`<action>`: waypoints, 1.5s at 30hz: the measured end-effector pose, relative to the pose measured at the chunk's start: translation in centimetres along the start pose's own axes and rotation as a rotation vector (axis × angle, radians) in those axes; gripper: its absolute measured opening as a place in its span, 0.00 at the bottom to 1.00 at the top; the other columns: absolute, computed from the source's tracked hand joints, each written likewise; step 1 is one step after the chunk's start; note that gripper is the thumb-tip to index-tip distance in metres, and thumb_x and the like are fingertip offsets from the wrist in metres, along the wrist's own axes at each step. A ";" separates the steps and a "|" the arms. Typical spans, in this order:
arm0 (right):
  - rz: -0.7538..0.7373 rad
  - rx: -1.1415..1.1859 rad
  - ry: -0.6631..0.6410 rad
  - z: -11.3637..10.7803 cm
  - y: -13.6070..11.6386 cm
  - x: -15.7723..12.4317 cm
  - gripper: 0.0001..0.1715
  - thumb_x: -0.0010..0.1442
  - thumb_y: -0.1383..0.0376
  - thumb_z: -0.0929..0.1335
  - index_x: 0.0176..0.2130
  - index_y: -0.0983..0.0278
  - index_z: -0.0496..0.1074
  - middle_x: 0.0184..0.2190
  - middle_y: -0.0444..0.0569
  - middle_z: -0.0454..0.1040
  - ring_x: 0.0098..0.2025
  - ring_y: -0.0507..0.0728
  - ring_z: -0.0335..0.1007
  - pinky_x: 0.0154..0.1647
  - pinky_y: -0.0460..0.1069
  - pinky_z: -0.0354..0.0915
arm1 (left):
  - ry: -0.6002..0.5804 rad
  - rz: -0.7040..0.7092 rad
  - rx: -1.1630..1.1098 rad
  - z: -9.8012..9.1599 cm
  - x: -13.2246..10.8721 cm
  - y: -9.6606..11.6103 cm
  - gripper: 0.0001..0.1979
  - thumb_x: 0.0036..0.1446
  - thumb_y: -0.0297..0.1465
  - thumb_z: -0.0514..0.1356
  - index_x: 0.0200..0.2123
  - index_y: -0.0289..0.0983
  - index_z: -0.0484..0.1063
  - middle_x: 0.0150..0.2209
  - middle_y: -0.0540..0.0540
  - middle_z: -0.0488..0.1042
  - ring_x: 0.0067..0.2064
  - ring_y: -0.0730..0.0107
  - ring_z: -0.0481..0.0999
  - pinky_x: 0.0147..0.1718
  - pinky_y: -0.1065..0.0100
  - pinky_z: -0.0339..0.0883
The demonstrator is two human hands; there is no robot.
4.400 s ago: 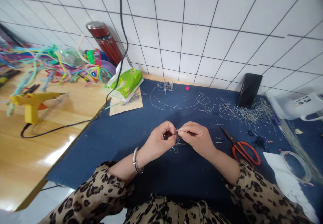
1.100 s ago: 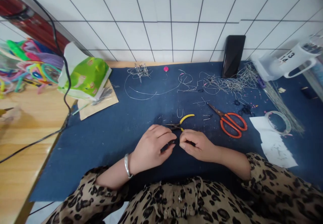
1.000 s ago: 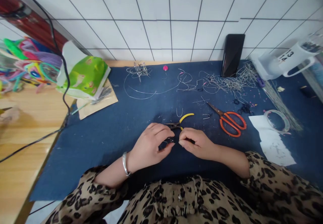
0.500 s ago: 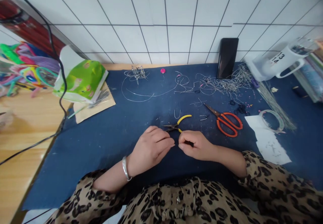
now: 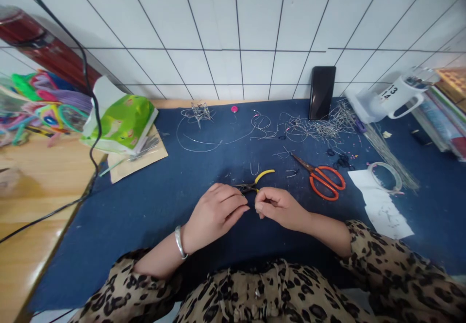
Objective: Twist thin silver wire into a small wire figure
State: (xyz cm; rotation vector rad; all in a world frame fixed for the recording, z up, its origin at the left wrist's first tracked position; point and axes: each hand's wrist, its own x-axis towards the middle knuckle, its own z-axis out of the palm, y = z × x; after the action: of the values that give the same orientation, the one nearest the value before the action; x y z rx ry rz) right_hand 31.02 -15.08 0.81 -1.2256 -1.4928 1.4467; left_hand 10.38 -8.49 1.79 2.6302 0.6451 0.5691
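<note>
My left hand (image 5: 217,212), a silver bangle on its wrist, is closed with fingertips pressed together; whatever lies in them is too small to make out. Facing it across a narrow gap, my right hand (image 5: 279,207) pinches thumb against fingers, and its contents cannot be made out either. Just beyond both hands lie yellow-handled pliers (image 5: 265,176), partly hidden by them. A small U-shaped wire (image 5: 254,169) rests behind the pliers. Orange-handled scissors (image 5: 324,179) lie to the right, blades pointing away to the left.
A dark blue cloth (image 5: 145,221) covers the table. Tangled wire (image 5: 320,127), a phone (image 5: 322,92) and a white mug (image 5: 398,94) stand at the back right. Clear tape (image 5: 400,179) lies on torn white paper (image 5: 388,216). A green tissue pack (image 5: 127,124) and black cable (image 5: 95,119) are left.
The view has tilted slightly upward, showing more wall. My hands stay close together in nearly the same place, still pinched; the tools have not moved on the cloth.
</note>
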 end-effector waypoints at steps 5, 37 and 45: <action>0.078 0.075 0.063 0.5 -0.8 0.3 0.09 0.59 0.62 0.63 0.32 0.66 0.66 0.26 0.43 0.67 0.27 0.49 0.67 0.31 0.45 0.62 | -0.159 -0.012 -0.146 -0.8 0.2 0.2 0.17 0.54 0.38 0.60 0.45 0.38 0.67 0.42 0.43 0.73 0.45 0.61 0.70 0.46 0.58 0.61; -0.044 0.168 0.261 -0.8 -1.3 6.1 0.13 0.58 0.58 0.65 0.34 0.66 0.70 0.29 0.47 0.73 0.29 0.51 0.68 0.33 0.49 0.66 | -0.071 -0.235 -0.433 -2.8 0.4 -2.7 0.17 0.52 0.28 0.60 0.46 0.38 0.64 0.44 0.43 0.71 0.46 0.65 0.71 0.46 0.59 0.65; -0.026 0.243 0.222 0.0 -1.7 6.7 0.10 0.57 0.60 0.66 0.35 0.65 0.70 0.31 0.47 0.72 0.32 0.51 0.69 0.35 0.48 0.66 | 0.025 -0.263 -0.495 -1.7 0.3 -2.7 0.11 0.51 0.31 0.62 0.37 0.37 0.65 0.39 0.45 0.71 0.41 0.67 0.71 0.44 0.61 0.66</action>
State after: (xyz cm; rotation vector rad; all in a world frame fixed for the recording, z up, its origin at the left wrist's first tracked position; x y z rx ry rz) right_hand 28.75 -8.61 1.63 -1.1701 -1.1443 1.3798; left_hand 8.92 -5.66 2.13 2.0446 0.7339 0.5920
